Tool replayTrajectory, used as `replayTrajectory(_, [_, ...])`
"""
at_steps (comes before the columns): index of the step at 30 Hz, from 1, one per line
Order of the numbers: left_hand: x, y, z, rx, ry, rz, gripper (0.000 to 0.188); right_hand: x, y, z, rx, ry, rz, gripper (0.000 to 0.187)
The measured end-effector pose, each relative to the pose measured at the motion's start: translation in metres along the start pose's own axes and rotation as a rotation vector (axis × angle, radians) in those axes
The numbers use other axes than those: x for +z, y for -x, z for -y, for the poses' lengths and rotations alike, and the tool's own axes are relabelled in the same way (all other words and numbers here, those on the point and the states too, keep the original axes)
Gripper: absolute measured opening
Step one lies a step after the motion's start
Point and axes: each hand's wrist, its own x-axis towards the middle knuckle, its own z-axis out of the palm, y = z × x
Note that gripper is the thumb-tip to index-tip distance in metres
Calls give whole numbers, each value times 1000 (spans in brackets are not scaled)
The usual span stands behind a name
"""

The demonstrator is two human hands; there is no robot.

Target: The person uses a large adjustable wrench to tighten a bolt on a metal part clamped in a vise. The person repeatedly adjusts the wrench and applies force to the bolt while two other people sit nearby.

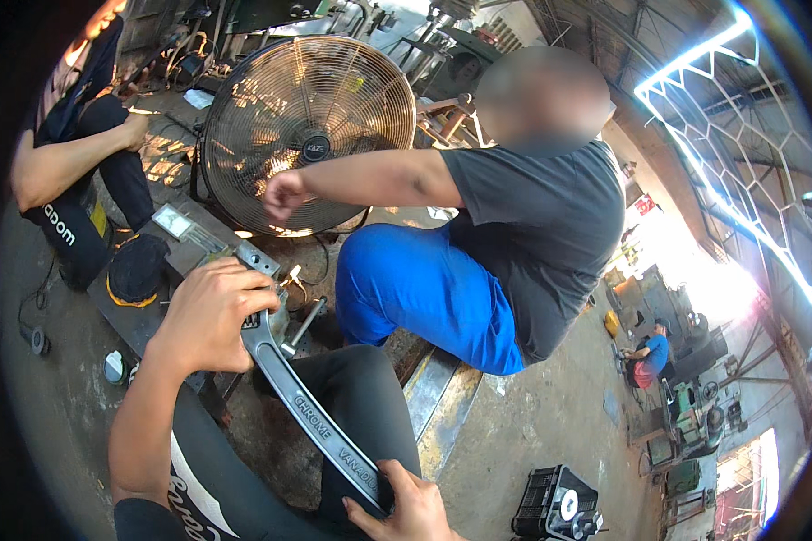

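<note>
A long grey metal wrench (314,417) with a curved handle slants from the metal workpiece area down toward my lap. My left hand (209,316) is closed around its upper end, and the palm hides much of the wrench's head. Beside those fingers sits a metal block with holes (258,260). A steel rod (304,326) with a knob end sticks out just right of the wrench head. At the lower end of the handle, my right hand (413,507) grips with thumb and fingers on either side.
A large round floor fan (307,135) stands ahead. A person in blue trousers (424,279) sits close on the right, one arm stretched across the fan. Another person (81,153) sits at left near a black-and-yellow round object (137,270). A black crate (559,503) lies lower right.
</note>
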Motion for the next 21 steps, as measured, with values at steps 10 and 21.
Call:
replayTrajectory(10, [-1,-4,-2,-31,25,-25,37,-23,-20,-18,-100,-37,168,51])
replayTrajectory(21, [29,-29,-23,-438,-219,-174,39,-72,-160,-84,-388,459,-366,32])
